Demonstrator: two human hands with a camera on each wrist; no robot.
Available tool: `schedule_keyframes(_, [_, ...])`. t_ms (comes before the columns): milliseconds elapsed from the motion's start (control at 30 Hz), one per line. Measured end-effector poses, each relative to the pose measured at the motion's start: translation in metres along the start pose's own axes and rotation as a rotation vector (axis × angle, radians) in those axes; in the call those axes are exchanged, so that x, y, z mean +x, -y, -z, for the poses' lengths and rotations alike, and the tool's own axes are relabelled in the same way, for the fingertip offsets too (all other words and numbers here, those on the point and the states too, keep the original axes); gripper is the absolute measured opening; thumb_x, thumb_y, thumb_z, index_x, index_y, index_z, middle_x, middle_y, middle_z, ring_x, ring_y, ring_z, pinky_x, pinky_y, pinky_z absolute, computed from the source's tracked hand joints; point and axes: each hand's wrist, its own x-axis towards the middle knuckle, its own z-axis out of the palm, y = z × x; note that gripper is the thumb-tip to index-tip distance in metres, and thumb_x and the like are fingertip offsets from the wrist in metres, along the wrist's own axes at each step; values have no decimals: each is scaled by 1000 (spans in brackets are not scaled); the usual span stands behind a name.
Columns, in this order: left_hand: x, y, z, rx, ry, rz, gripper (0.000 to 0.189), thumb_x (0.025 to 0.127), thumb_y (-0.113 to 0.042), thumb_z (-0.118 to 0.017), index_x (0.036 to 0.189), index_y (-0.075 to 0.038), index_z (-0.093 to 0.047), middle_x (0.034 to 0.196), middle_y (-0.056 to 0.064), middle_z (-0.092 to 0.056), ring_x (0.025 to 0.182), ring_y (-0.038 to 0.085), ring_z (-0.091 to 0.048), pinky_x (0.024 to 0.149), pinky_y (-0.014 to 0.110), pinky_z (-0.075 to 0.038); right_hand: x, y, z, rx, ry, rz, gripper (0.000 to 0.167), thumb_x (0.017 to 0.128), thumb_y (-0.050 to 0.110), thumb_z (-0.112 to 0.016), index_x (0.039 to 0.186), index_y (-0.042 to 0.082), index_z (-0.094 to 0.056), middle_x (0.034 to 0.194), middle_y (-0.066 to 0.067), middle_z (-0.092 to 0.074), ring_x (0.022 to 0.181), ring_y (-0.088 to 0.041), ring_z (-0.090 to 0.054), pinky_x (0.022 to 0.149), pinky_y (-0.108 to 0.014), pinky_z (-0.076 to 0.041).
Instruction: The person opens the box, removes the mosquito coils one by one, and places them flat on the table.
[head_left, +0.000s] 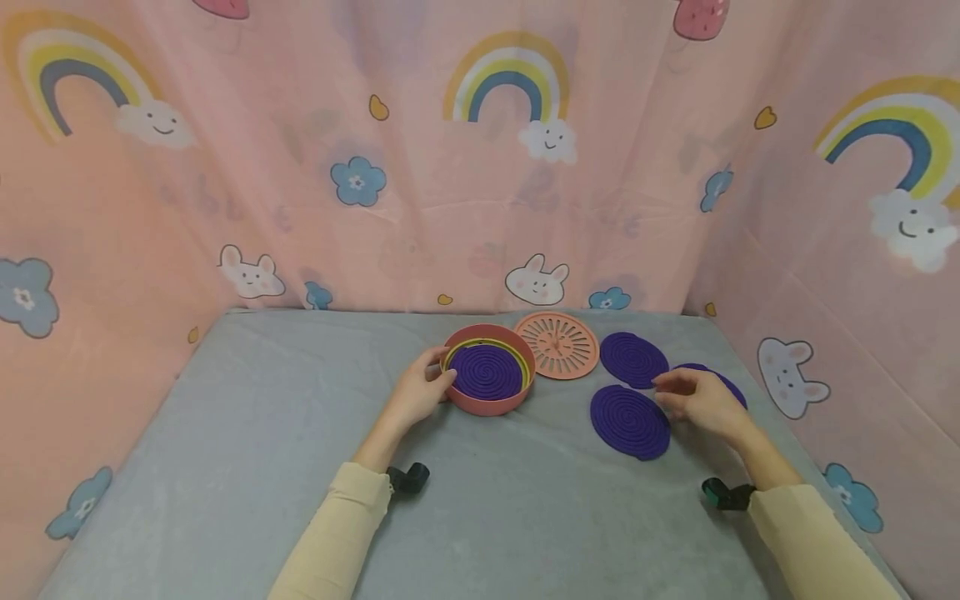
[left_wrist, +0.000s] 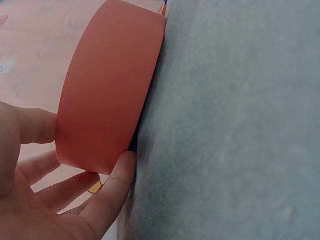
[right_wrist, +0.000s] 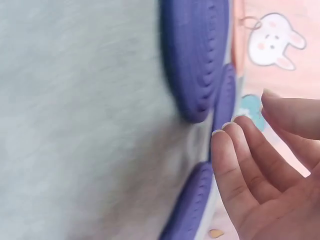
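Coral-red bowl (head_left: 489, 406) on table (head_left: 525, 517), purple disc (head_left: 487, 372) inside, L grip (head_left: 416, 390) clasping its side; R grip (head_left: 705, 407), relaxed & empty, hovers by 3 loose discs (head_left: 630, 422): reach step, prob.; next calls for thin-edge pinch.

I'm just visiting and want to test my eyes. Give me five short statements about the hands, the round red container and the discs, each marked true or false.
1. The left hand holds the side of the red container. True.
2. The slotted peach disc is in the right hand. False: the slotted peach disc lies on the table, and the right hand is beside the purple discs.
3. A purple spiral disc lies inside the red container. True.
4. Only one purple disc lies outside the red container. False: three do.
5. The table covering is bright yellow. False: the table covering is grey.
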Motion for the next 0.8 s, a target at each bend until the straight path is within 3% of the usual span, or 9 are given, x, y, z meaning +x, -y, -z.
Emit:
schedule_keyframes(200, [0,1,2,-1,-2,7,49,103,-23,-61,150,-14,-49,150,16,-48,131,32,-56,84,36,-60,5,27,-2,9,-34,15,43,103,27,-62,133,-4,-60,125,-22,-65,107,-32,-65,80,-34,-57])
schedule_keyframes(367, [0,0,4,12,-7,13,49,103,-25,-62,150,-16,-49,150,15,-49,130,31,-57,84,37,-59,12,57,-9,108,-43,81,44,103,28,-62,134,-3,-60,129,-24,-63,110,-38,-64,85,-37,-59])
schedule_keyframes(600, [-1,-2,3,24,0,18,49,103,-25,-62,150,-16,-50,150,15,-49,129,31,-58,83,35,-60,21,91,-26,245,-48,99,42,103,26,-63,135,-1,-60,131,-24,-62,97,-15,-68,84,-33,-58])
schedule_keyframes(800, [-1,-1,1,23,3,18,48,103,-25,-62,149,-16,-51,150,14,-50,129,30,-58,83,35,-60,31,110,-44,283,-53,126,40,102,28,-64,132,1,-63,131,-22,-64,112,-34,-65,95,-53,-53])
